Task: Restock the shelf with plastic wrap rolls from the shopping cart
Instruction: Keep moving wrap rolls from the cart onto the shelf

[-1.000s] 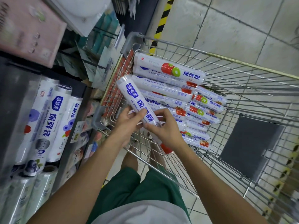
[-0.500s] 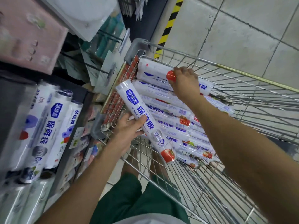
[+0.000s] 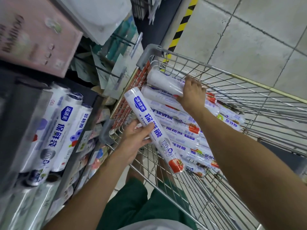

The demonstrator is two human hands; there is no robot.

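My left hand (image 3: 134,140) is wrapped around a plastic wrap roll (image 3: 154,130), thumb across its middle, holding it tilted above the near corner of the shopping cart (image 3: 232,75); its white sleeve reads "保鲜膜" in blue, with a blue badge toward the upper end, "120" lower down and a red tomato at the lower end. At about 9 o'clock from that hand, the shelf (image 3: 21,117) holds upright rolls (image 3: 59,135) marked "保鲜袋" and "100", with blueberry and strawberry pictures and the word "Fresh". Further out, toward 1 o'clock, my right hand (image 3: 191,93) is closed over the top roll (image 3: 164,82) of the pile (image 3: 191,135) lying in the cart, fingers curled around its far side; the rolls under it carry the same blue "保鲜膜" print and tomato art. Above the shelf at 11 o'clock sits a pink box (image 3: 34,34) whose lettering seems to read "BAMBOO". Beyond the cart, at 12 o'clock, the grey tiled floor (image 3: 249,34) carries a yellow and black hazard stripe (image 3: 182,25).
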